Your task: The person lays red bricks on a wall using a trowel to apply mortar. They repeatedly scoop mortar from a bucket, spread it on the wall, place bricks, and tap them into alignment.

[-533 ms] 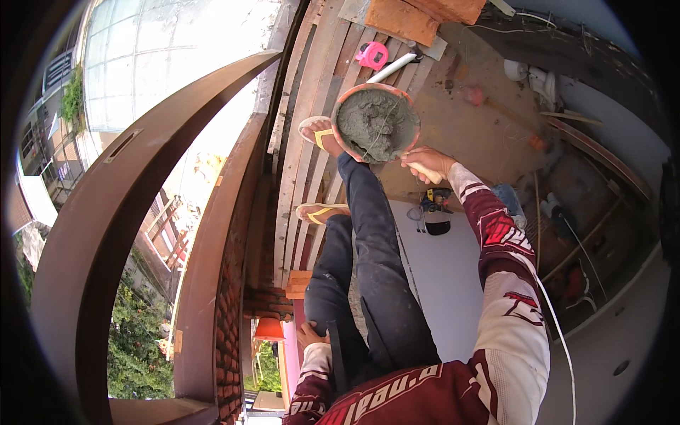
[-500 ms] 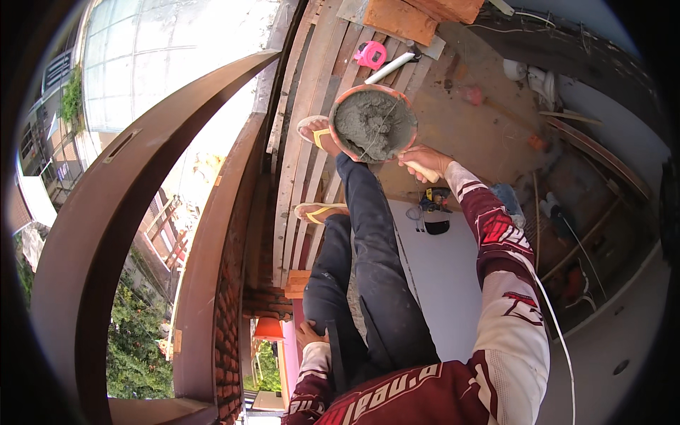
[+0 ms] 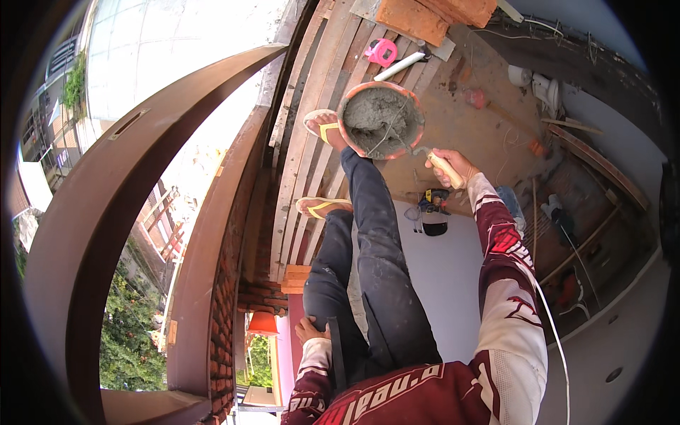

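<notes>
An orange-rimmed bucket (image 3: 422,122) of wet grey mortar (image 3: 379,113) stands by my upper foot, a thin wire handle lying across it. My right hand (image 3: 455,167) is closed around the pale wooden handle of a trowel (image 3: 445,168). The trowel's curved metal neck reaches the bucket's lower right rim; its blade cannot be made out against the mortar. Farther down, my left hand (image 3: 310,330) rests on my dark trouser leg (image 3: 322,290), fingers spread over the cloth, beside a dark straight strip.
Both sandalled feet are on wooden planks (image 3: 312,106). A pink tape measure (image 3: 382,52) and a white tube (image 3: 399,66) lie beyond the bucket, near orange bricks (image 3: 411,21). Brown frame beams (image 3: 99,191) curve along the left. A yellow-and-black tool (image 3: 433,200) sits lower, right of my legs.
My right hand has drawn right and slightly down from the bucket's rim, exposing the trowel's neck. The mortar now shows a hollow near its lower side. My left hand stays on my leg.
</notes>
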A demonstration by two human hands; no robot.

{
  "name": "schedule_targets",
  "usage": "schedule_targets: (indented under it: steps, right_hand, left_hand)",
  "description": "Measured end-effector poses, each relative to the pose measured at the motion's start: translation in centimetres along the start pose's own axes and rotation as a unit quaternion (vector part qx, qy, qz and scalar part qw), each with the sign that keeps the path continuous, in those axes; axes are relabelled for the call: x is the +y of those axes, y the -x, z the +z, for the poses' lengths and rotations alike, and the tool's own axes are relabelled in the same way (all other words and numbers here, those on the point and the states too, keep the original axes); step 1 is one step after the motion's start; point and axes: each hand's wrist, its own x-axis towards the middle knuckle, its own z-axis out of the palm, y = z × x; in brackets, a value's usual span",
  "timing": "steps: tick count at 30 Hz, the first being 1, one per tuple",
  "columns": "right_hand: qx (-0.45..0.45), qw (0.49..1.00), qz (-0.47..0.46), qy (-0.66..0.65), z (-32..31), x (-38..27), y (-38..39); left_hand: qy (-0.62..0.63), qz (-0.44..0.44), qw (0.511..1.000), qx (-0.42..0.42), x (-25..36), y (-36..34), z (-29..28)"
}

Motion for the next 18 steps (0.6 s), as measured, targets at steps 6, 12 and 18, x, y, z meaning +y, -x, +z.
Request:
schedule_targets:
  steps: [6,12,18]
  right_hand:
    - [0.177,0.945,-0.017,0.275,1.6,-0.4,3.6]
    - [0.407,0.607,-0.167,0.662,8.4,0.0,3.1]
    - [0.316,0.644,-0.158,0.678,8.8,-1.7,-7.2]
  left_hand:
    - [0.002,-0.016,1.000,0.010,0.9,0.1,-0.2]
    - [0.006,-0.015,1.000,0.005,0.9,0.5,0.1]
    - [-0.004,-0.011,1.000,0.005,0.0,0.5,0.3]
